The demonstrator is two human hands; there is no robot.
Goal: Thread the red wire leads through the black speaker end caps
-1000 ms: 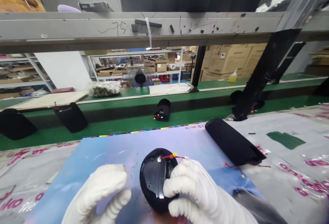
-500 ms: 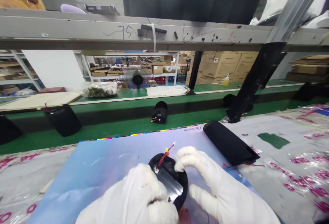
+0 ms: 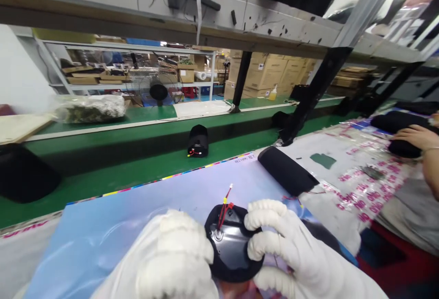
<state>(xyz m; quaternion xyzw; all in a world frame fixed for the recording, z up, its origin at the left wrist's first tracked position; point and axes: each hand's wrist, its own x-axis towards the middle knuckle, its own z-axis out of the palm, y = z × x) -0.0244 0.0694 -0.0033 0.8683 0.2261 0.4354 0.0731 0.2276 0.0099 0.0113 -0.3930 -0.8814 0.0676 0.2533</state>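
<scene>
A black round cap (image 3: 233, 255) with red wires (image 3: 223, 214) is gripped by both white-gloved hands, over a blue sheet (image 3: 137, 219): left hand (image 3: 173, 255) pressed on its left edge, right hand (image 3: 284, 244) curled round its right edge (fingers closed). A black tube (image 3: 286, 171) is lying just beyond. A co-worker's hand (image 3: 409, 136) is resting on a black roll (image 3: 399, 123).

The white-gloved left hand (image 3: 174, 255) hides the round black cap's (image 3: 233, 253) left edge; a co-worker's forearm (image 3: 432, 166) runs off the right edge; the tiny print (image 3: 240, 158) is unreadable.
</scene>
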